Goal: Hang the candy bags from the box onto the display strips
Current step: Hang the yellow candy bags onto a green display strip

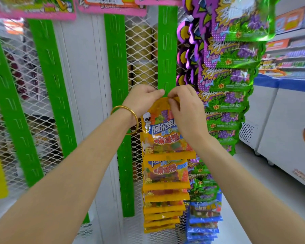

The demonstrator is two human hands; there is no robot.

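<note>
An orange candy bag (158, 131) hangs in front of a green display strip (167, 50). Both hands hold its top edge against the strip: my left hand (143, 99) pinches the upper left corner, and my right hand (185, 106) pinches the upper right part. Below it, several more orange candy bags (165, 187) hang overlapping down the same strip. The strip above my hands is bare. The box is not in view.
Further bare green strips (115, 67) (48, 81) hang on the white mesh rack (141, 50) to the left. Green-and-purple bags (232, 81) fill the strip to the right, with blue bags (203, 215) below. A white freezer (280, 124) stands at far right.
</note>
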